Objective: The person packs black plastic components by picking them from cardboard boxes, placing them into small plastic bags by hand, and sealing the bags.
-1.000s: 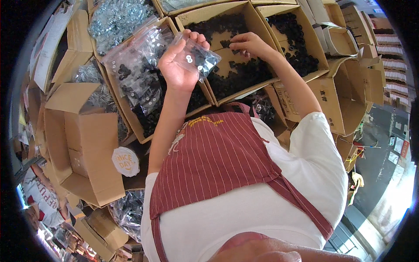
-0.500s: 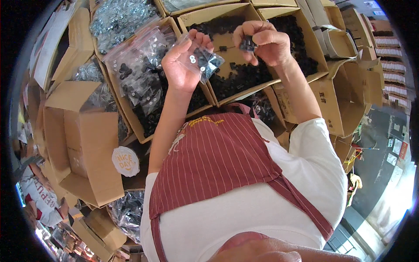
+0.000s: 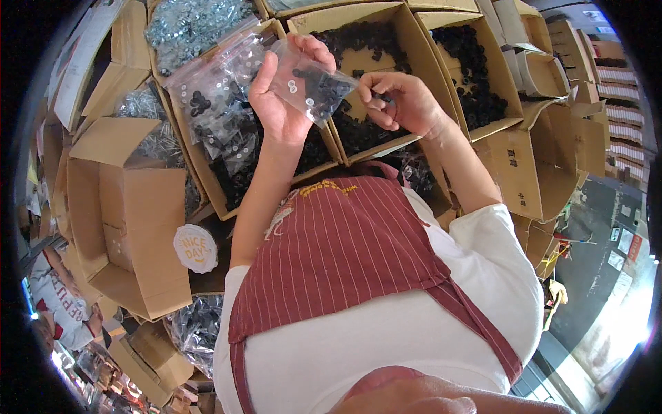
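My left hand (image 3: 281, 110) is closed on a small clear plastic bag (image 3: 318, 90), its thumb raised at the left side. Black pieces and a few white washers show through the plastic. Close by the bag's right corner is my right hand (image 3: 410, 103), fingers curled around small black parts (image 3: 379, 100). How many it holds is hidden. Both hands are above a cardboard box (image 3: 379, 148) with loose black parts (image 3: 386, 41) in it. Left of that, another box holds filled clear bags (image 3: 221, 124).
Shiny metal pieces (image 3: 196, 31) fill a bin at the far left. A box of black rings (image 3: 470, 83) stands to the right. Open cartons flank me at left (image 3: 162, 238) and right (image 3: 517, 165). Another person (image 3: 63, 303) is at the far left edge.
My right hand has moved left and down with the black parts, from above the box to the bag's right corner. The left hand has shifted slightly with the bag.
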Available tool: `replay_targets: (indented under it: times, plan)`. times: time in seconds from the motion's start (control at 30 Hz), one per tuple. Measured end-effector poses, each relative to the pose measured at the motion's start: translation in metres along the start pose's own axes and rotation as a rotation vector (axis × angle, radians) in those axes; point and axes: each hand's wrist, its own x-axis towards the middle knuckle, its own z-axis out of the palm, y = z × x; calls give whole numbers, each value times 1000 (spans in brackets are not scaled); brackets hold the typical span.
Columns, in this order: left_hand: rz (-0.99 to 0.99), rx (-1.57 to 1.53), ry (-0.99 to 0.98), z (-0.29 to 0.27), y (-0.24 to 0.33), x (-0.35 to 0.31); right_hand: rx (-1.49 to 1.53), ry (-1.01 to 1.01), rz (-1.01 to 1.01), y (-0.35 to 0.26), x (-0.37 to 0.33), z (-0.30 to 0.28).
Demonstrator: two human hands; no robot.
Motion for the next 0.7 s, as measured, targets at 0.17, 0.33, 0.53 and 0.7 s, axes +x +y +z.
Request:
replay_targets:
  times: [0.17, 0.33, 0.53, 0.7]
  plan:
    - [29, 24, 67, -1, 1, -1, -256, 17, 29, -4, -6, 17]
    - [47, 318, 36, 3, 1, 1, -439, 68, -51, -1, -2, 30]
    - [45, 431, 3, 3, 1, 3, -410, 94, -100, 5, 3, 32]
    - [61, 455, 63, 7, 0, -2, -454, 99, -101, 0, 1, 37]
